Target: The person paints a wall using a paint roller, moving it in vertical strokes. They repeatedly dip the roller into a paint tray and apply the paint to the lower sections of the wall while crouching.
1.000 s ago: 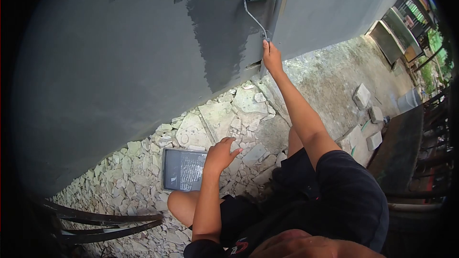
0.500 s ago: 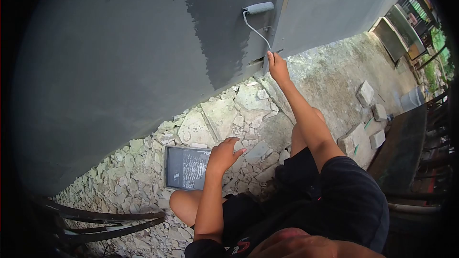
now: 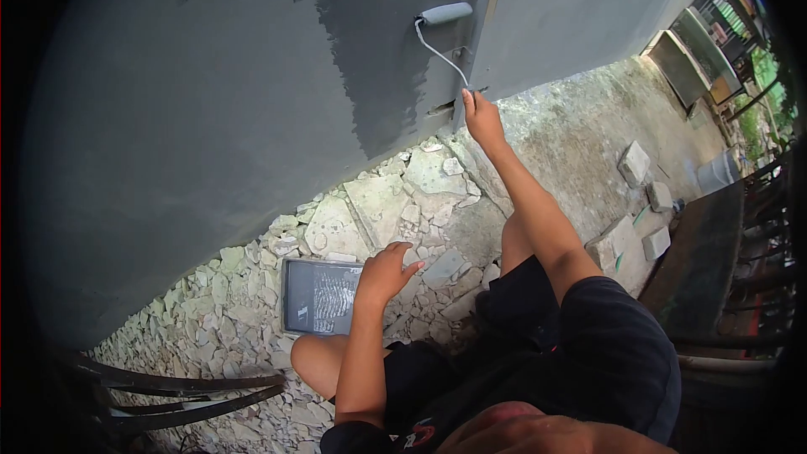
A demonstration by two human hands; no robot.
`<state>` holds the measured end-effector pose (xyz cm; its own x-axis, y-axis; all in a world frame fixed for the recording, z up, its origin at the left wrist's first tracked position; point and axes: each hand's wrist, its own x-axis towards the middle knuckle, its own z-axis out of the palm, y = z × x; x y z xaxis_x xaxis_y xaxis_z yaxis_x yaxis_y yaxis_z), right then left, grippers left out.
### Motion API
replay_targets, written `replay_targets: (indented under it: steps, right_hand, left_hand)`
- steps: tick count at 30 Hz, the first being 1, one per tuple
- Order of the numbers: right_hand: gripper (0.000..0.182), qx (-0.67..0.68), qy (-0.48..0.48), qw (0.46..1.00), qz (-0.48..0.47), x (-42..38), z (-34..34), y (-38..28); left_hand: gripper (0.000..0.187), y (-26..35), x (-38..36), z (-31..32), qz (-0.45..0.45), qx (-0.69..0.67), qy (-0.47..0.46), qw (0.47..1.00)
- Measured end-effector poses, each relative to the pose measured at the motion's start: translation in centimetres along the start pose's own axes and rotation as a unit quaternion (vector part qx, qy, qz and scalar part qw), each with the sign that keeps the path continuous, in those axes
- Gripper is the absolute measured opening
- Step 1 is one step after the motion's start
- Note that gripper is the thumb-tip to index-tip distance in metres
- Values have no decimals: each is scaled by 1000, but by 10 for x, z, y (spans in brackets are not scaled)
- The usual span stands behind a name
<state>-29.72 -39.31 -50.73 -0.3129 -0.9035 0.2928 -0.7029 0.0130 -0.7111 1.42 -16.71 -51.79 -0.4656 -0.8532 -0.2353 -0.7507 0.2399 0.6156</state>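
Observation:
My right hand [image 3: 483,118] is closed around the handle of a paint roller [image 3: 446,13], its bent wire frame reaching up from my fist. The pale, paint-covered sleeve of the roller lies against the grey wall [image 3: 202,118], close to the corner. A darker grey patch of wet-looking paint [image 3: 370,59] spreads to the left of the roller. My left hand [image 3: 385,274] holds nothing and hovers with thumb and fingers apart. Beneath and left of that hand, a paint tray [image 3: 294,290] with grey paint in it sits on the rubble, partly hidden by my forearm.
Broken stone rubble [image 3: 244,311] runs along the foot of the wall. Concrete blocks [image 3: 634,163] and a whitish bucket [image 3: 717,172] stand on the slab at right. Dark curved bars [image 3: 193,382] jut in at lower left. A dark board [image 3: 698,261] leans at right.
The whole view has shifted a little, with the scene sliding slightly left. The roller remains near the corner in my right hand, and my left hand stays over the tray's right side.

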Motion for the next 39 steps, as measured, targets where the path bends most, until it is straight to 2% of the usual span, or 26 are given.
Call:
replay_targets:
  steps: [5,11,14,23,25,28,31,33,35,39]
  right_hand:
    - [49,42,39,997,-43,2,14,7]
    - [50,-22,-28,999,2,-46,44,63]
    - [49,-24,-24,999,29,-38,31,35]
    - [52,77,25,997,-5,16,-16,-44]
    - [52,82,50,994,-47,35,-31,-63]
    - [51,98,43,994,-38,48,-38,-79]
    - [47,95,59,992,-49,37,2,-43]
    - [48,104,32,994,-17,12,35,-6]
    - [46,58,1,998,18,-17,59,31]
    - [45,53,3,999,3,-25,68,43]
  left_hand:
    - [59,10,-3,-6,-19,-3,-15,1000]
    - [58,15,-3,-8,-18,-1,-10,1000]
    - [58,14,-3,-6,-18,-6,-15,1000]
    - [57,16,-3,2,-17,0,-46,999]
    - [57,15,-2,1,-21,6,-46,999]
    - [57,16,2,3,-24,5,-47,999]
    - [57,9,4,14,-10,7,-48,999]
    - [57,3,6,21,1,10,-44,999]
    - [58,0,7,23,8,17,-56,998]
    - [58,7,12,12,-6,16,-56,998]
